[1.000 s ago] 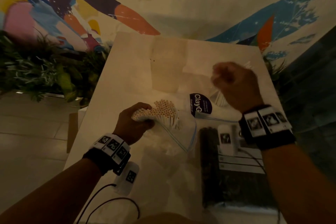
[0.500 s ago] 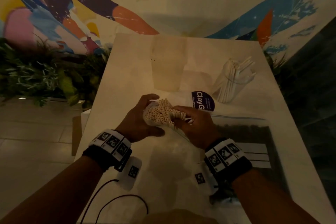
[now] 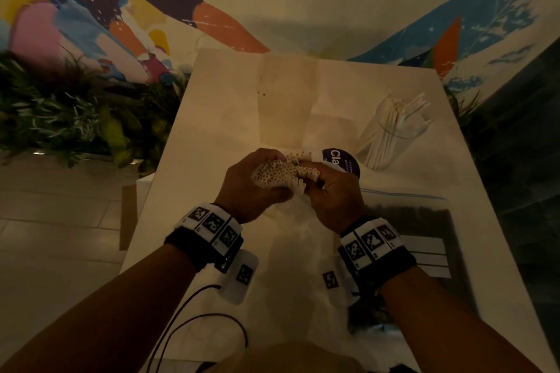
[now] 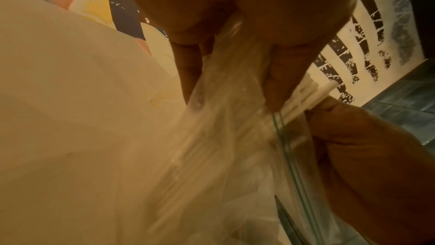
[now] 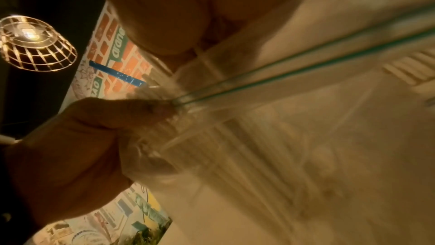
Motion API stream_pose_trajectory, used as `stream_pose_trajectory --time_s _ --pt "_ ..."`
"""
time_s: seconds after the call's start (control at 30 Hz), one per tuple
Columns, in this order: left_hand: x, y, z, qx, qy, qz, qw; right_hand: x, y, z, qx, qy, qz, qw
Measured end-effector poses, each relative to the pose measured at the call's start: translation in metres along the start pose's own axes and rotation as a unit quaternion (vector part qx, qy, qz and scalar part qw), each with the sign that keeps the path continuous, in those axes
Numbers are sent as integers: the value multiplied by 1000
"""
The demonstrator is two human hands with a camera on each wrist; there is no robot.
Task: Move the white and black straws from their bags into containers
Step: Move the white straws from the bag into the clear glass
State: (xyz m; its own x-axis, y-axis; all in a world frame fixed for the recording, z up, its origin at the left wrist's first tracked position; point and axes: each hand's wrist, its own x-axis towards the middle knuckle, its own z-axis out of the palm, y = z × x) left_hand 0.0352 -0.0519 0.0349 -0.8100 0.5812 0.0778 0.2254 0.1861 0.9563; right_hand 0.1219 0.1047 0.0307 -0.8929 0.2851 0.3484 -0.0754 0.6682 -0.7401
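White paper straws (image 3: 283, 171), bundled in a clear zip-top plastic bag (image 4: 235, 156), sit between both hands. Left hand (image 3: 248, 188) is curled round bag and bundle; right hand (image 3: 333, 194) pinches several straw ends at the bag mouth. Beyond the right hand, a clear cup of white straws (image 3: 391, 133) stands partly filled. Black straws in a clear bag (image 3: 424, 221) lie untouched beside the right wrist. Judged: white transfer under way, black not begun.
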Motion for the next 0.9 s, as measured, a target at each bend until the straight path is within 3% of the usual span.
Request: stream_pose_trajectory --time_s 0.17,0.53,0.67,0.83,0.9 --pt "5 -12 -8 51 22 -26 998 -1 10 -1 -13 1 57 998" --pt "2 -13 -15 65 15 -39 997 -3 16 4 -7 38 74 997" --pt "0 -13 -15 59 9 -36 998 -5 26 9 -44 9 85 995" --pt "-3 -10 -12 46 12 -32 998 -4 13 4 12 100 73 992" --pt "-3 -10 -13 40 15 -34 999 -2 11 3 18 100 71 992"
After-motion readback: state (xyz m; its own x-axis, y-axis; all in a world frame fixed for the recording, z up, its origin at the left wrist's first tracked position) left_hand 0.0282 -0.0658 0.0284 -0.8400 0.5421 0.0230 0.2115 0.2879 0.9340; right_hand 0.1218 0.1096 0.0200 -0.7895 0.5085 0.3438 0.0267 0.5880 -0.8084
